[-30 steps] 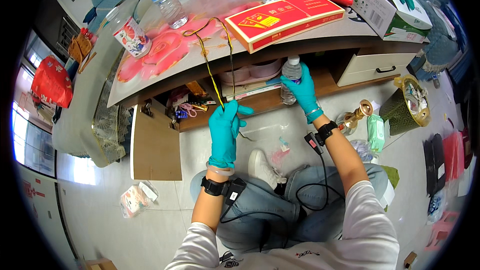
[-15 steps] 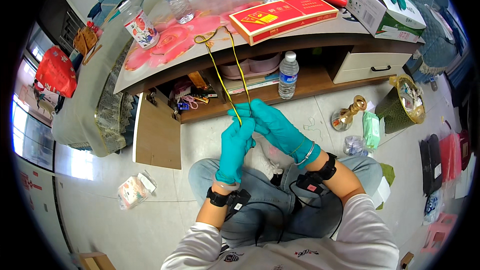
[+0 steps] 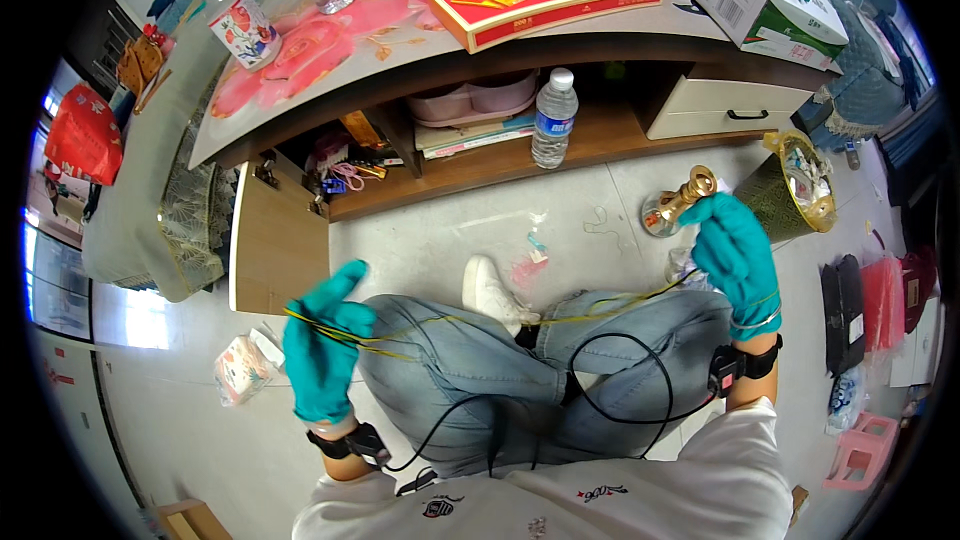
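My left hand (image 3: 330, 330), in a teal glove, holds loops of thin yellow cord (image 3: 385, 342) across its curled fingers, with the thumb raised. My right hand (image 3: 725, 255), also gloved, grips the other end of the cord at the right, beside a brass-topped object (image 3: 662, 212) on the floor. The cord stretches sideways between both hands over my bent knees and white shoe. A water bottle (image 3: 555, 120) stands upright on the cabinet's lower shelf, apart from both hands.
The table (image 3: 260, 90) carries bottles, a red flat box (image 3: 545, 0) and a white-green carton (image 3: 740, 0). A cabinet door (image 3: 280, 250) hangs open at left. A bin (image 3: 770, 200), pink stool (image 3: 860, 450), bags (image 3: 845, 310) and plastic packets (image 3: 240, 370) are on the floor around me.
My right hand has let go of the bottle. My hands met on the cord, then moved wide apart, pulling it down off the tabletop and stretching it across my knees.
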Demonstrator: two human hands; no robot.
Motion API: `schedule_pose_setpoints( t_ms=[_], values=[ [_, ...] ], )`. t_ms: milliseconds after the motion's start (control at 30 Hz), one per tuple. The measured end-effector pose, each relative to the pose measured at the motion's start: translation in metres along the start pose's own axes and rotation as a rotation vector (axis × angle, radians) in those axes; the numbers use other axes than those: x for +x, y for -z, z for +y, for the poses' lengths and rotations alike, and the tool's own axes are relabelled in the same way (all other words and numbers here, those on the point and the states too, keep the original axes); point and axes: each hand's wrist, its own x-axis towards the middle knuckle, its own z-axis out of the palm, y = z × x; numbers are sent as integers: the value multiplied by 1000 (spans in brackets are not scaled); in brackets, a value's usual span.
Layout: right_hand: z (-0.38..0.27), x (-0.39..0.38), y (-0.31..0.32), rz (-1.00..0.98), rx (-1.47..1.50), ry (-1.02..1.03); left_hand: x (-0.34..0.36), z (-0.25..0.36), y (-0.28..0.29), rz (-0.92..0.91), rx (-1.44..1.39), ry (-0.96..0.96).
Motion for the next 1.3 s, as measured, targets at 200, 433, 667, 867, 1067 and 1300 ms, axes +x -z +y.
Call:
schedule_pose_setpoints(
  t_ms=[200, 433, 667, 867, 1067, 1300],
  values=[
    [13, 57, 74, -12, 580, 151, 47, -5, 5, 379, -346, -243],
    [11, 111, 115, -367, 572, 485, 74, 13, 45, 27, -825, -303],
    [29, 150, 119, 194, -1550, 962, 105, 10, 84, -16, -840, -220],
    [45, 194, 113, 523, -1763, 692, 137, 15, 126, -37, -687, -362],
    [56, 236, 100, 563, -1926, 861, 149, 31, 151, -101, -574, -400],
    [54, 273, 76, 605, -1861, 783, 158, 36, 151, 21, -474, -460]
  ],
)
